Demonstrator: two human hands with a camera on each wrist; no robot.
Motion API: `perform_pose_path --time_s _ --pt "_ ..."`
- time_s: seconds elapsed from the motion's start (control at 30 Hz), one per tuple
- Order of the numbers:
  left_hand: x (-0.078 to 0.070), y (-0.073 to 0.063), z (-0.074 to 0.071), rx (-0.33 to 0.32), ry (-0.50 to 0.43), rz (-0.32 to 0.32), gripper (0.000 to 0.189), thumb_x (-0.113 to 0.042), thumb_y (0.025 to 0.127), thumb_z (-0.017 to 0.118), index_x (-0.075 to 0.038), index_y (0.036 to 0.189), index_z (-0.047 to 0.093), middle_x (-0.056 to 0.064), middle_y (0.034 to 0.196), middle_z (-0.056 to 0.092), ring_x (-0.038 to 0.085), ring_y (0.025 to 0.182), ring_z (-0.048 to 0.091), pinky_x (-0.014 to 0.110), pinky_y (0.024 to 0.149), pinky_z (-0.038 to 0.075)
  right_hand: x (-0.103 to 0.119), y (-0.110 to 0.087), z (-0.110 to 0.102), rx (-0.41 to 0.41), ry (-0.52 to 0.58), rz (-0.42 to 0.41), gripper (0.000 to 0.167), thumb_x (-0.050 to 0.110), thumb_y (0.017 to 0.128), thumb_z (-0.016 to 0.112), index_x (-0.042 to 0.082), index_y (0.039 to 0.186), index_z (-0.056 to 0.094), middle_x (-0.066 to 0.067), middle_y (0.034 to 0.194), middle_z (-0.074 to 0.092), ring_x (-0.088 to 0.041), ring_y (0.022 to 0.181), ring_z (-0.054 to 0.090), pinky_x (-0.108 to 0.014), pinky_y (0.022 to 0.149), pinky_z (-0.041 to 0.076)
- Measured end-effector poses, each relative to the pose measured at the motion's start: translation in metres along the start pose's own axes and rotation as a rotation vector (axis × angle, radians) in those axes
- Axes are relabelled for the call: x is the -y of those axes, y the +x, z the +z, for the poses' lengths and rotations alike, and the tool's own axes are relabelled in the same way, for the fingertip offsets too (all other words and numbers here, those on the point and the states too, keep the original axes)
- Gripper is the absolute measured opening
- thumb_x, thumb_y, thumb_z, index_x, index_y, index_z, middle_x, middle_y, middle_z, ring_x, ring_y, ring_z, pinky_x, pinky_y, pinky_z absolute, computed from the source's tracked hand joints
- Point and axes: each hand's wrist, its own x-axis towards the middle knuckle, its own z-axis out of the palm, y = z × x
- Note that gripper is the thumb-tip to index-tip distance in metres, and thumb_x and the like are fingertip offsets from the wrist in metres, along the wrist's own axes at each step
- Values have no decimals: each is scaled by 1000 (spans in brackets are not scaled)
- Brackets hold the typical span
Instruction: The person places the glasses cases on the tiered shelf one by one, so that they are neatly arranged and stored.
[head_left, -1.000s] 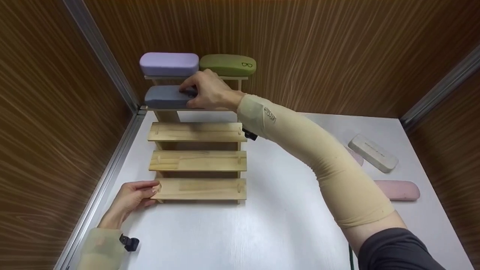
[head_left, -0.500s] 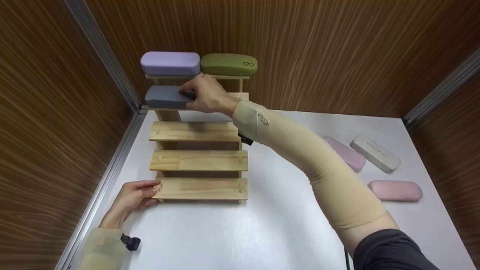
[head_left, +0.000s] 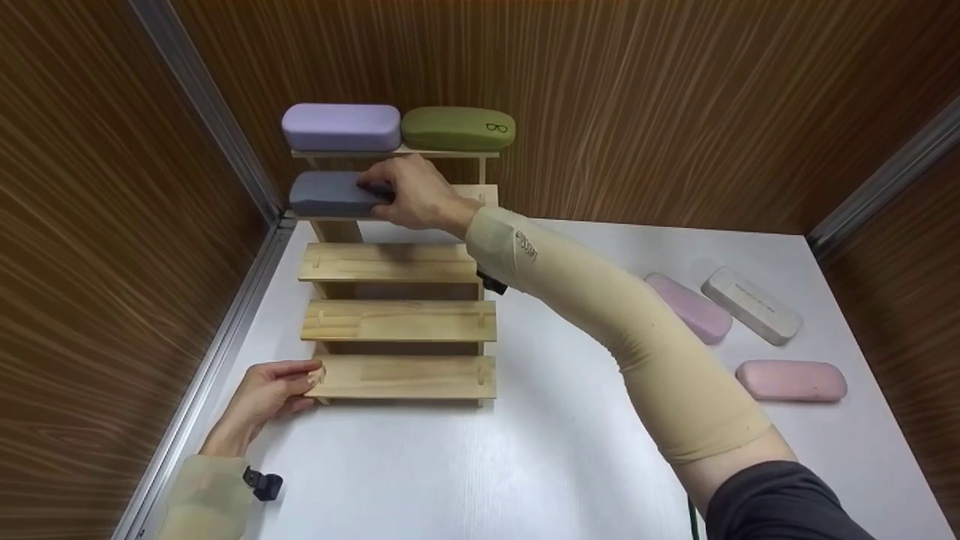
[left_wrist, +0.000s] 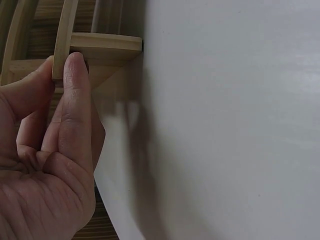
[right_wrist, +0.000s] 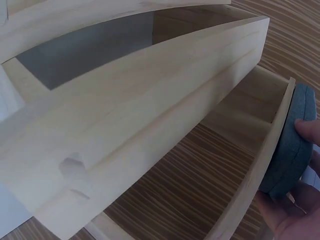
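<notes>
The right grip pinches a blue-grey oblong case, unmoved and seemingly settled on the tiered pale-wood rack the left grip holds.

And there it sits, the closed blue-grey oblong case, lengthwise along the left of the second tier from the top, while the pale wooden five-tier rack stands upright beneath it.

Dark brown walls with streaky wood grain enclose the white counter at the back and both sides. Grey metal strips run up the two rear corners, and a soft glare lies on the counter.
</notes>
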Motion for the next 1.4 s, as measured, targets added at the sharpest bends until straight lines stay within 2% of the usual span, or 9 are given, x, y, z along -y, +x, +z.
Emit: perform_pose_path --time_s 0.13,0.27,0.57,1.03,1.4 --pt "0 2 1 -5 14 2 43 -1 103 77 5 145 71 -9 111 82 5 93 77 23 77 72 -2 -3 1 -17 -43 -35 48 21 100 81 17 147 76 -2 147 77 -23 138 70 -39 121 58" --pt "-1 3 2 -5 11 -6 43 -1 103 77 4 145 72 -9 111 81 5 92 77 22 76 72 -4 -7 -1 -39 -75 -63 48 24 101 81 17 148 76 -4 151 74 -27 144 67 -42 126 55" --pt "-5 3 1 8 12 -9 41 -4 103 79 0 143 75 -13 110 82 3 94 77 21 79 72 -3 -19 -6 -102 -64 -108 43 32 101 83 15 141 80 -5 148 77 -27 146 67 -40 131 51" --pt "-2 5 -6 20 9 -10 40 -2 103 78 -1 143 76 -11 114 82 4 93 79 23 81 72 -8 -52 -7 -169 -10 -217 35 24 100 82 7 131 82 -12 141 80 -33 137 72 -46 123 58" --pt "2 3 -14 -6 25 -29 36 -2 104 78 -3 140 78 -12 109 82 2 96 76 22 79 72 -6 -79 -13 -183 45 -316 32 20 100 82 6 128 83 -14 137 81 -34 132 75 -49 119 61"
